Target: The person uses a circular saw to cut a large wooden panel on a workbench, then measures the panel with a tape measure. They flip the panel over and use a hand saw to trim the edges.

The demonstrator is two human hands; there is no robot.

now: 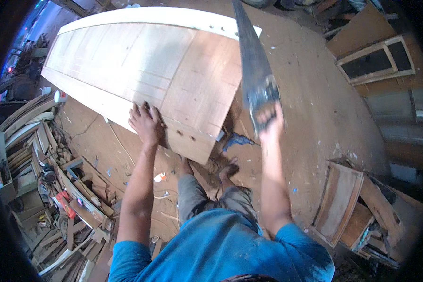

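A large wooden door-like panel (pixel 192 84) with pale side rails lies in front of me, its near end close to my legs. My left hand (pixel 145 123) rests on the panel's near left rail, fingers spread and pressing flat. Two dark holes show in the rail just right of that hand. In my right hand (pixel 270 123) is a handsaw (pixel 254 51), gripped by its dark handle. The blade points away from me, beside the panel's right end, its tip reaching past the far rail. Whether the blade touches the panel I cannot tell.
Wood offcuts (pixel 47 141) pile up along the left, with a red object (pixel 65 204) among them. A wooden frame box (pixel 340 202) stands at the lower right. Framed panels (pixel 376 61) lean at the far right. A blue scrap (pixel 237 141) lies on the dirt floor near my feet.
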